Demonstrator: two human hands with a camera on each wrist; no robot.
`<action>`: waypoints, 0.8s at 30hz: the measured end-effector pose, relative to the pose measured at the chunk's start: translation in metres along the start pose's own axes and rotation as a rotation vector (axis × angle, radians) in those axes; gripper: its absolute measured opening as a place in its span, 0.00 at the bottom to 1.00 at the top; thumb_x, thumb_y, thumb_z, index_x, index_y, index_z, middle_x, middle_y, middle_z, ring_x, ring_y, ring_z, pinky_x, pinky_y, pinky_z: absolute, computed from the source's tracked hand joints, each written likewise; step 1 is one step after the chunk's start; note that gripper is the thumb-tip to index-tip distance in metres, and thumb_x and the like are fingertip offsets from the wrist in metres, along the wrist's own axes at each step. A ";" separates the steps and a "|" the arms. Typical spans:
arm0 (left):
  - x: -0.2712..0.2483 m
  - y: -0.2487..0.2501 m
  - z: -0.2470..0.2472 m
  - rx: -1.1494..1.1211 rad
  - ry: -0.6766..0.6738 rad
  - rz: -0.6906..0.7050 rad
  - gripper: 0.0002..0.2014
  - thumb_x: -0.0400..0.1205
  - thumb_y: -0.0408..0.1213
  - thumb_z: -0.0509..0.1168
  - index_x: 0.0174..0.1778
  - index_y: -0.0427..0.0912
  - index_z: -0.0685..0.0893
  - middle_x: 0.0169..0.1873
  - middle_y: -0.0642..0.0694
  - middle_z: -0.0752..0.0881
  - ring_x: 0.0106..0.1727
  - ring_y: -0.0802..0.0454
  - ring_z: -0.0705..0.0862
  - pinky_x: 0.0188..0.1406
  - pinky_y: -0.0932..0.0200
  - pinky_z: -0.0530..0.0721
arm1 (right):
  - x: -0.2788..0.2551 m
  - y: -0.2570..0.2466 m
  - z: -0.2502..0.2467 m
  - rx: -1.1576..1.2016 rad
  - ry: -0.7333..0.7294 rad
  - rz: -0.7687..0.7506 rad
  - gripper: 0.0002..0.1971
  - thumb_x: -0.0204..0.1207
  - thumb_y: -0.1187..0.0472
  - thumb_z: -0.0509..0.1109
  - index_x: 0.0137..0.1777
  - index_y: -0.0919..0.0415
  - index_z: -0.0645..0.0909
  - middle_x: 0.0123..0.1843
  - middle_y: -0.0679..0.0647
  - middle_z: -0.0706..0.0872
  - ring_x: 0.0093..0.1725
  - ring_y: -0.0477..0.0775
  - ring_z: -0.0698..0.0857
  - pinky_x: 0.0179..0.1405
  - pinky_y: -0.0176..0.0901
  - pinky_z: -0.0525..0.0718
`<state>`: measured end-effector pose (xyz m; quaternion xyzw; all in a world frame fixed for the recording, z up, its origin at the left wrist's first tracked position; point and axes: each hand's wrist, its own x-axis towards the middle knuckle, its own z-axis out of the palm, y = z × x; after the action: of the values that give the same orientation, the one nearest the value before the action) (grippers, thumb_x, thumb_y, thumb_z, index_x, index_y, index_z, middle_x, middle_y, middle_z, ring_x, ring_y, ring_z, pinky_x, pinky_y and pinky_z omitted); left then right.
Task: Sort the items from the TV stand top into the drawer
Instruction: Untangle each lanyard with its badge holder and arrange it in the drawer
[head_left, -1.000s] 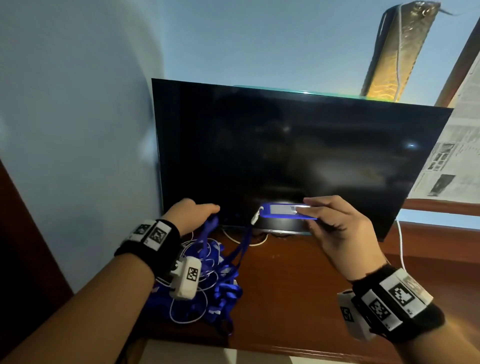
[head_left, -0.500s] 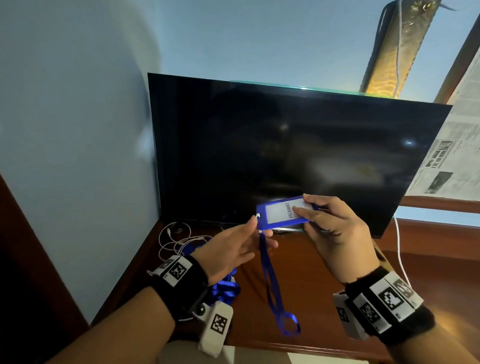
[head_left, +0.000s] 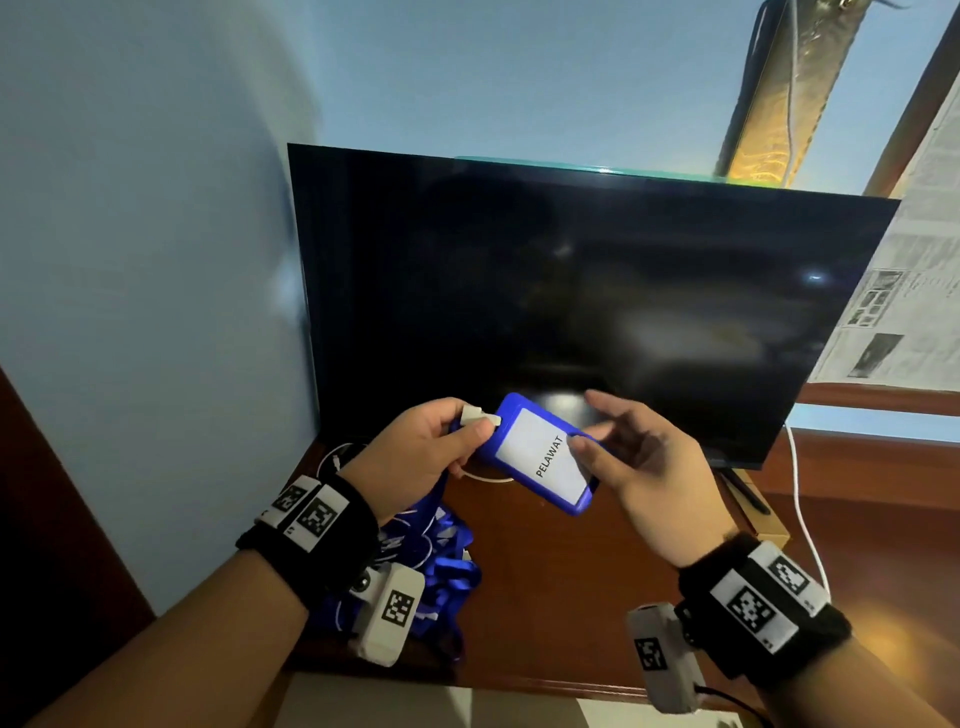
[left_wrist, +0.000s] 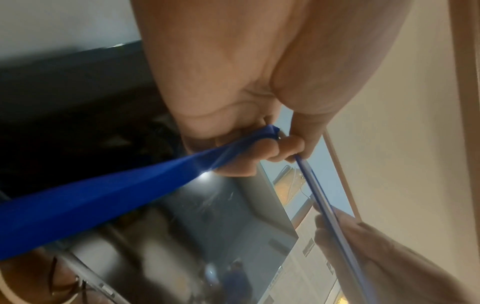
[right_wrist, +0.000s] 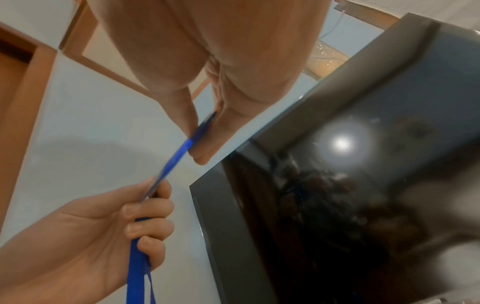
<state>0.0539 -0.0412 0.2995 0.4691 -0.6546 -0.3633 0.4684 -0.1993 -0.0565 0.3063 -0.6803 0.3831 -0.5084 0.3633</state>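
Nearest us, along the front edge of the counter (head_left: 561, 597), our left forearm covers much of the pile of blue lanyards (head_left: 441, 566) at the near left, so we cannot count them or follow the thin white cord looped among them. Above that pile our left hand (head_left: 421, 452) is curled round the white clip and strap (left_wrist: 103, 195) of the blue badge holder (head_left: 543, 457), which is lifted off the wood and tilted, its card reading PELAWAT. Our right hand (head_left: 639, 462) pinches the holder's right edge between thumb and fingers; the right wrist view shows it only edge-on as a thin blue line. Bare brown wood lies under and to the right of the badge. Farther right a white cable (head_left: 802, 514) runs along the counter and off the near edge. Behind our hands the dark TV (head_left: 597, 291) fills the far side, its foot hidden. No drawer shows in any view.
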 end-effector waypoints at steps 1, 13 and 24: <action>0.000 0.001 -0.003 0.024 -0.004 -0.005 0.10 0.89 0.44 0.66 0.42 0.51 0.85 0.28 0.53 0.81 0.34 0.55 0.79 0.46 0.54 0.82 | 0.002 0.002 0.001 0.015 -0.008 0.017 0.19 0.78 0.64 0.78 0.68 0.54 0.84 0.46 0.55 0.93 0.50 0.56 0.93 0.45 0.40 0.90; -0.028 0.029 -0.042 0.549 -0.021 -0.011 0.07 0.86 0.51 0.68 0.47 0.57 0.89 0.39 0.58 0.90 0.40 0.61 0.89 0.37 0.69 0.81 | 0.021 0.020 -0.025 -0.365 0.160 -0.030 0.12 0.83 0.59 0.75 0.65 0.53 0.85 0.52 0.45 0.89 0.50 0.35 0.88 0.47 0.29 0.87; 0.031 0.093 -0.016 0.747 -0.187 0.145 0.15 0.86 0.56 0.67 0.40 0.51 0.88 0.36 0.52 0.88 0.38 0.60 0.85 0.42 0.60 0.82 | -0.011 0.007 0.039 -0.210 -0.184 -0.021 0.03 0.81 0.57 0.77 0.53 0.48 0.88 0.47 0.45 0.94 0.47 0.44 0.93 0.47 0.54 0.93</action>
<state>0.0398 -0.0442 0.3975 0.5246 -0.8132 -0.1071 0.2280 -0.1642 -0.0457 0.2871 -0.7625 0.3919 -0.4046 0.3183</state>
